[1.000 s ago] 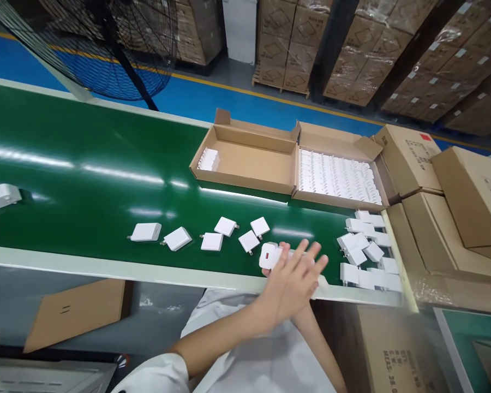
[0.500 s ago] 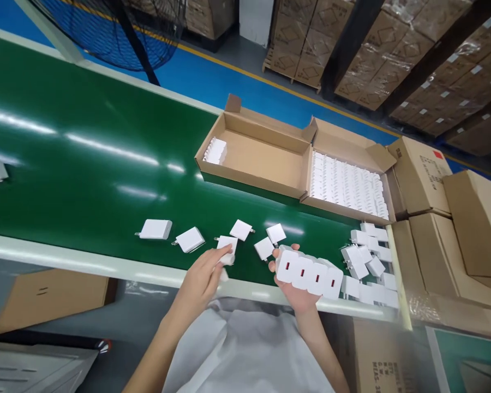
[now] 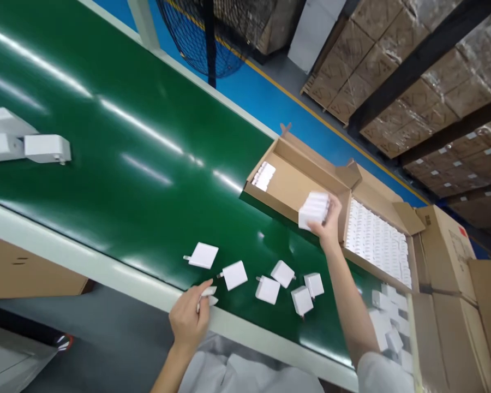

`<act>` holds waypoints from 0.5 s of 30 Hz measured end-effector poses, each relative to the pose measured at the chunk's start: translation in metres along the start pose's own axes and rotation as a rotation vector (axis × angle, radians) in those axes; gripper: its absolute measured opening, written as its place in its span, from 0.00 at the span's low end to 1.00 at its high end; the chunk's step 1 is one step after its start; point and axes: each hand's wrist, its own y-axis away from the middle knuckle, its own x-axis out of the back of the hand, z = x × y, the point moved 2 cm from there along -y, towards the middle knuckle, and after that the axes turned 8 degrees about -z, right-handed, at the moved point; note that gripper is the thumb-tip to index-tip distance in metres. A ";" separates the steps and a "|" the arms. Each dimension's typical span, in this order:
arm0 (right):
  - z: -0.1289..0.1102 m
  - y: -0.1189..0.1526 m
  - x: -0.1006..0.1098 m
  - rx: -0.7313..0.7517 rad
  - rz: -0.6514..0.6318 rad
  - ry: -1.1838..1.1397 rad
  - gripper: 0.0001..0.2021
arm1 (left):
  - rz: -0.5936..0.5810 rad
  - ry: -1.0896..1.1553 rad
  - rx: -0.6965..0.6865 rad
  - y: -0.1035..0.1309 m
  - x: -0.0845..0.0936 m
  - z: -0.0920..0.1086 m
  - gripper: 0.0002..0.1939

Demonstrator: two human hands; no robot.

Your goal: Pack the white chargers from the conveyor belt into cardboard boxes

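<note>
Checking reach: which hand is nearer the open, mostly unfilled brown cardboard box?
Right. The right hand is at the box's near wall; the left hand is farther, at the white bench rim.

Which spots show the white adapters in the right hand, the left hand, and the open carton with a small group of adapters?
White adapters (image 3: 313,209): head view, middle of the held group.
Left hand (image 3: 189,316): head view, back of the hand.
Open carton (image 3: 270,201): head view, near wall.
</note>
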 end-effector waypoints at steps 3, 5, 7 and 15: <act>0.001 -0.107 -0.012 0.136 0.026 0.357 0.41 | 0.020 0.039 -0.037 0.000 0.004 -0.001 0.14; 0.004 -0.165 -0.027 0.167 -0.026 0.490 0.41 | 0.035 0.040 -0.050 0.000 0.007 -0.002 0.15; 0.009 -0.205 -0.044 0.166 -0.108 0.562 0.42 | 0.040 0.031 -0.052 0.000 0.008 -0.003 0.15; 0.042 -0.223 -0.078 0.118 -0.451 0.388 0.49 | 0.044 -0.009 -0.047 0.006 0.006 -0.012 0.16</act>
